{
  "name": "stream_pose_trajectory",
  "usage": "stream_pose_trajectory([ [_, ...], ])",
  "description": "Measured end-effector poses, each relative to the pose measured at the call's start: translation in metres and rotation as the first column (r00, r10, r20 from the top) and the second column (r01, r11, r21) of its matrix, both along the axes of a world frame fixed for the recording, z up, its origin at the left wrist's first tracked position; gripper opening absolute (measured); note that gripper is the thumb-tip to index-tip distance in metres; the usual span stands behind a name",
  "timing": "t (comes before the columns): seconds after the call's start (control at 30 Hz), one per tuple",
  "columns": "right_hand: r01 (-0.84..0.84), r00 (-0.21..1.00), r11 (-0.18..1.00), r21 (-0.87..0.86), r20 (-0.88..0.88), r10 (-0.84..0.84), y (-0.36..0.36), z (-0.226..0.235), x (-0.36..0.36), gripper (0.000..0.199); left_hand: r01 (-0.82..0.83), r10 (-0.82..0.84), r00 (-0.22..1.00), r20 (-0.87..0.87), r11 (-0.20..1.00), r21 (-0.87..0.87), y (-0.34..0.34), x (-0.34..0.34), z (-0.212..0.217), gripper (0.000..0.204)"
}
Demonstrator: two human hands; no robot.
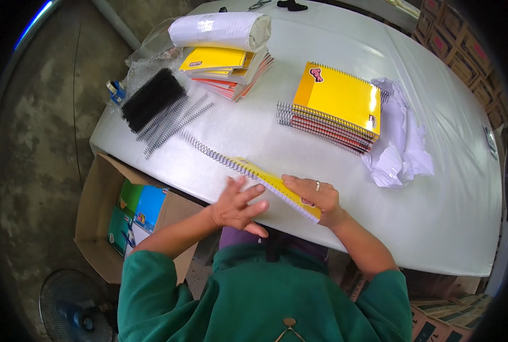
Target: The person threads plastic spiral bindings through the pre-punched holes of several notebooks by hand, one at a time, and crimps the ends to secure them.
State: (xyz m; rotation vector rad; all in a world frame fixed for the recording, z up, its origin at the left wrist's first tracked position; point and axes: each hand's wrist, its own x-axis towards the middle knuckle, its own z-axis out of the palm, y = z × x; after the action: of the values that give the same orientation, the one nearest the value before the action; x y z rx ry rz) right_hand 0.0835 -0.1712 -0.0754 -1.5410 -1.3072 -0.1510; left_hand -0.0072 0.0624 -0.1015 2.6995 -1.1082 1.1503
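My right hand [316, 196] grips a yellow-covered notebook [282, 185] by its right end, tilted up over the near edge of the table. A loose metal spiral coil [211, 153] runs along the notebook's punched edge; its far left part sticks out past the pages. Fingers spread, my left hand [242, 206] is beside the coil and the punched edge. Whether its fingertips touch the coil I cannot tell. More metal coils [171, 125] lie loose on the table at the left, against a bundle of black coils [153, 100].
A stack of spiral-bound yellow notebooks [339, 100] stands at the right beside crumpled white paper [399, 145]. Unbound booklets [214, 58] lie under a white wrapped roll [219, 30]. An open cardboard box [97, 196] with notebooks stands below the left table edge, near a fan [74, 308].
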Motion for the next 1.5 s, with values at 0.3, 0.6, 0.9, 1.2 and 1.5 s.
stream_pose_trajectory([
  [0.3, 0.093, 0.995, 0.992, 0.081, 0.019, -0.095, 0.000, -0.005, 0.003, 0.047, -0.041, 0.037, 0.998, -0.049, 0.995, -0.087, -0.011, 0.013, -0.027, 0.091],
  [0.6, 0.107, 0.991, 0.992, 0.072, 0.079, -0.112, -0.002, -0.011, 0.011, 0.053, 0.090, -0.153, 0.950, -0.272, 0.969, -0.230, -0.028, 0.009, -0.030, 0.102],
  [0.9, 0.131, 0.986, 0.988, 0.080, 0.097, -0.138, -0.007, -0.007, 0.013, 0.058, 0.171, -0.185, 0.982, -0.042, 0.958, -0.229, -0.047, 0.042, -0.008, 0.103],
  [1.2, 0.156, 0.988, 0.984, 0.081, -0.007, -0.156, -0.005, -0.012, 0.009, 0.061, 0.095, -0.137, 0.980, -0.142, 0.958, -0.271, -0.064, 0.034, -0.013, 0.103],
  [1.5, 0.169, 0.985, 0.983, 0.068, -0.050, -0.166, -0.005, -0.012, 0.010, 0.064, 0.200, -0.205, 0.979, -0.013, 0.962, -0.186, -0.076, 0.048, -0.014, 0.103],
])
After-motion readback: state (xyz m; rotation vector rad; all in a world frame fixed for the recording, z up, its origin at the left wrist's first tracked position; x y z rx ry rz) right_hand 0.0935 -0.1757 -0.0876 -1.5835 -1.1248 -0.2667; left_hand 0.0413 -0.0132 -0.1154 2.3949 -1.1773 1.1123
